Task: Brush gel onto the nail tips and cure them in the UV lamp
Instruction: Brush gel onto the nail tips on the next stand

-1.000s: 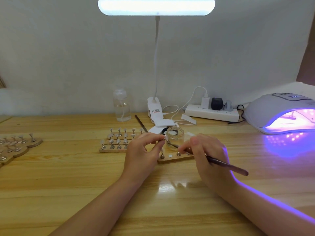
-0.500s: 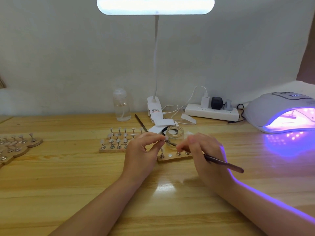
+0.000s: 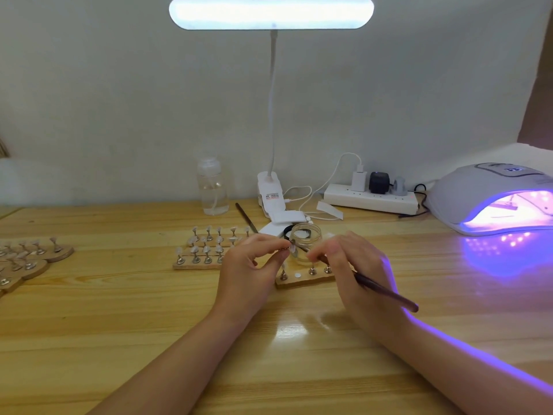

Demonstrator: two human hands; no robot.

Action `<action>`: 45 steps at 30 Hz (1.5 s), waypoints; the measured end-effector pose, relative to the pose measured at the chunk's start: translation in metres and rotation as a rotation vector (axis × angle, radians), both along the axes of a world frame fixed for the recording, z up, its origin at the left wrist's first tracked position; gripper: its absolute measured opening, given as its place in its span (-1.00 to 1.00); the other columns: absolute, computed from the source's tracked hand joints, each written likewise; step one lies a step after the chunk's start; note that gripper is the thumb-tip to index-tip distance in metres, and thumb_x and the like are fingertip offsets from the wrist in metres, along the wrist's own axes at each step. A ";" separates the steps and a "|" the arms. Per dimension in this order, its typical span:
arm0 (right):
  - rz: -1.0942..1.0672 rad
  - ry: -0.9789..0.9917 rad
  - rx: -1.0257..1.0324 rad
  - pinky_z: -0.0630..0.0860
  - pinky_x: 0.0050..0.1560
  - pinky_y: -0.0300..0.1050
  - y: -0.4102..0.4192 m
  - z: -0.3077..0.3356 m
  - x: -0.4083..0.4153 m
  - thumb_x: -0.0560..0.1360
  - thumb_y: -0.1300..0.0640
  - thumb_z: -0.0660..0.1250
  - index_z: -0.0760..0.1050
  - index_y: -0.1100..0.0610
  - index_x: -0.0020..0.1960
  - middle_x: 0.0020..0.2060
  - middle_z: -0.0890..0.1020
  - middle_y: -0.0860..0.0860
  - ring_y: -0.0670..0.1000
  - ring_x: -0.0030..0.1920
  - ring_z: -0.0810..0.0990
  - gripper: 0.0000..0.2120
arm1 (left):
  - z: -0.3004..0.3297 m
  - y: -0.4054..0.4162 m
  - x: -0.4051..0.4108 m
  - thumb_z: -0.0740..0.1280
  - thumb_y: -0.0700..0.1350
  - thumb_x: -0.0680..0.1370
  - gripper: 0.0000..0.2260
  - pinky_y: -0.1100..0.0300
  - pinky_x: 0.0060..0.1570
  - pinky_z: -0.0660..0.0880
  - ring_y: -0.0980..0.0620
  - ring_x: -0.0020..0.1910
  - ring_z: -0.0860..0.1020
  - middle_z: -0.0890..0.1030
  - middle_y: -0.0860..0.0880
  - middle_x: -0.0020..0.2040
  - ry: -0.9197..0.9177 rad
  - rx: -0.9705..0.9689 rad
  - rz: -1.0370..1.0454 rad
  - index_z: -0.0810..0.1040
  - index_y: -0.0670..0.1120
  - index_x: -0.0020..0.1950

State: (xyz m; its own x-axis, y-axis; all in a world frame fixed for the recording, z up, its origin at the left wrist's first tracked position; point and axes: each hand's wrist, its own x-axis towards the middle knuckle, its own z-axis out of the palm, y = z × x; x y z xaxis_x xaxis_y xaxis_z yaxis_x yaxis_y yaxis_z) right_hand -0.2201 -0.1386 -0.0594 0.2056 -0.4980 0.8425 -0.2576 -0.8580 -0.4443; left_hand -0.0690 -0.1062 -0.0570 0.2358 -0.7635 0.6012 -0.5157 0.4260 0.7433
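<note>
Both hands raised: left hand [image 3: 250, 265] pinches nail tip [image 3: 291, 248], right hand [image 3: 356, 265] grips brush [image 3: 386, 292].

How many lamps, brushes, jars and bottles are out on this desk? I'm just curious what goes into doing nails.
Lamps: 2, the desk lamp and the lit UV lamp
Brushes: 2, one in the right hand at, one lying on the table
Glass jars: 1
Clear bottles: 1
Total: 6

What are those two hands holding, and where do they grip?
The left hand pinches a small metal-stemmed nail tip stand by its stem; the right hand grips a thin dark brush near its front.
</note>
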 end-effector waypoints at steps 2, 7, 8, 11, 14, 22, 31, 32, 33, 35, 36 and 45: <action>0.043 -0.023 0.040 0.48 -0.21 -0.02 0.001 0.000 -0.001 0.54 0.02 0.03 0.59 0.13 -0.31 -0.42 0.59 -0.13 -0.14 -0.35 0.55 -0.56 | 0.001 0.000 0.000 0.43 -0.24 0.39 -0.74 0.48 -0.30 0.32 0.32 -0.20 0.49 0.61 0.18 -0.21 0.018 0.004 0.009 0.59 0.15 -0.22; 0.091 -0.104 0.088 0.53 -0.23 0.02 0.003 0.001 -0.002 0.53 0.05 0.02 0.55 0.07 -0.28 -0.41 0.60 -0.05 -0.10 -0.33 0.58 -0.62 | 0.002 0.002 0.000 0.45 -0.21 0.37 -0.78 0.49 -0.27 0.32 0.26 -0.19 0.49 0.62 0.12 -0.20 0.022 -0.024 0.039 0.59 0.14 -0.25; 0.087 -0.115 0.094 0.53 -0.23 -0.03 0.003 0.002 -0.002 0.52 0.05 0.02 0.53 0.06 -0.27 -0.38 0.60 -0.06 -0.11 -0.30 0.58 -0.64 | 0.002 0.002 0.000 0.46 -0.21 0.36 -0.78 0.48 -0.27 0.32 0.26 -0.18 0.49 0.61 0.12 -0.20 0.031 -0.030 0.044 0.59 0.13 -0.26; 0.060 -0.106 0.092 0.49 -0.23 -0.17 0.002 0.002 -0.002 0.52 0.05 0.02 0.54 0.11 -0.24 -0.34 0.59 -0.10 -0.14 -0.26 0.55 -0.64 | 0.001 0.001 0.001 0.47 -0.19 0.36 -0.81 0.47 -0.27 0.33 0.27 -0.16 0.51 0.61 0.15 -0.20 0.058 -0.022 0.067 0.59 0.12 -0.28; 0.041 -0.066 0.072 0.49 -0.21 -0.15 0.002 0.001 0.000 0.53 0.03 0.03 0.54 0.09 -0.23 -0.32 0.58 -0.11 -0.13 -0.25 0.55 -0.64 | -0.001 0.000 0.002 0.47 -0.17 0.36 -0.82 0.41 -0.24 0.35 0.25 -0.15 0.55 0.63 0.21 -0.25 0.086 0.002 0.068 0.59 0.11 -0.30; 0.080 0.008 -0.026 0.46 -0.28 -0.06 0.002 -0.001 0.001 0.55 0.08 0.06 0.59 0.14 -0.26 -0.36 0.56 -0.14 -0.17 -0.32 0.53 -0.61 | -0.002 0.000 0.002 0.47 -0.17 0.37 -0.86 0.42 -0.26 0.33 0.13 -0.17 0.55 0.64 0.08 -0.27 0.096 0.010 0.061 0.60 0.06 -0.30; 0.073 -0.013 -0.024 0.46 -0.29 -0.08 0.004 0.000 0.002 0.55 0.08 0.05 0.59 0.15 -0.29 -0.40 0.58 -0.10 -0.15 -0.35 0.53 -0.59 | -0.003 -0.002 0.003 0.48 -0.18 0.36 -0.80 0.43 -0.27 0.33 0.11 -0.17 0.54 0.63 0.07 -0.27 0.113 0.018 0.081 0.59 0.11 -0.32; 0.069 -0.022 -0.035 0.46 -0.29 -0.07 0.004 0.000 0.002 0.54 0.09 0.05 0.59 0.15 -0.29 -0.40 0.58 -0.09 -0.13 -0.35 0.53 -0.59 | -0.002 -0.002 0.003 0.48 -0.18 0.36 -0.80 0.43 -0.27 0.33 0.12 -0.18 0.54 0.63 0.08 -0.27 0.111 0.018 0.082 0.59 0.12 -0.33; 0.055 -0.021 -0.035 0.46 -0.28 -0.08 0.004 0.001 0.002 0.54 0.08 0.06 0.59 0.15 -0.27 -0.38 0.59 -0.09 -0.12 -0.33 0.54 -0.61 | -0.002 -0.002 0.003 0.48 -0.18 0.35 -0.80 0.43 -0.27 0.33 0.13 -0.19 0.54 0.64 0.09 -0.27 0.108 0.019 0.081 0.58 0.12 -0.33; 0.020 0.006 -0.013 0.47 -0.23 -0.11 0.003 0.001 0.002 0.54 0.05 0.07 0.59 0.12 -0.19 -0.31 0.60 -0.10 -0.12 -0.26 0.54 -0.64 | -0.001 -0.001 0.003 0.48 -0.18 0.35 -0.78 0.41 -0.27 0.35 0.15 -0.21 0.54 0.63 0.16 -0.25 0.105 0.027 0.073 0.57 0.14 -0.34; 0.016 0.026 0.009 0.47 -0.20 -0.14 0.003 0.001 0.002 0.54 0.03 0.07 0.59 0.11 -0.17 -0.29 0.61 -0.11 -0.15 -0.24 0.55 -0.65 | -0.001 -0.001 0.003 0.48 -0.18 0.35 -0.78 0.38 -0.26 0.36 0.16 -0.21 0.54 0.63 0.19 -0.25 0.104 0.032 0.070 0.57 0.14 -0.34; 0.044 0.000 0.002 0.47 -0.18 -0.12 0.005 0.002 0.002 0.57 -0.04 0.04 0.57 0.06 -0.16 -0.27 0.59 -0.15 -0.16 -0.22 0.54 -0.63 | -0.001 0.000 0.002 0.48 -0.19 0.35 -0.77 0.43 -0.27 0.35 0.21 -0.24 0.52 0.62 0.22 -0.26 0.100 0.041 0.069 0.57 0.14 -0.33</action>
State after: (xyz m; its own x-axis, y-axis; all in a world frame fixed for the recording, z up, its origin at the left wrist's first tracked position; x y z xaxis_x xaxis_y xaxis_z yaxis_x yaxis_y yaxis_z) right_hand -0.2180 -0.1338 -0.0578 0.2273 -0.4900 0.8416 -0.2201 -0.8677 -0.4457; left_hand -0.0667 -0.1064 -0.0578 0.3460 -0.7665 0.5411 -0.4655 0.3604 0.8083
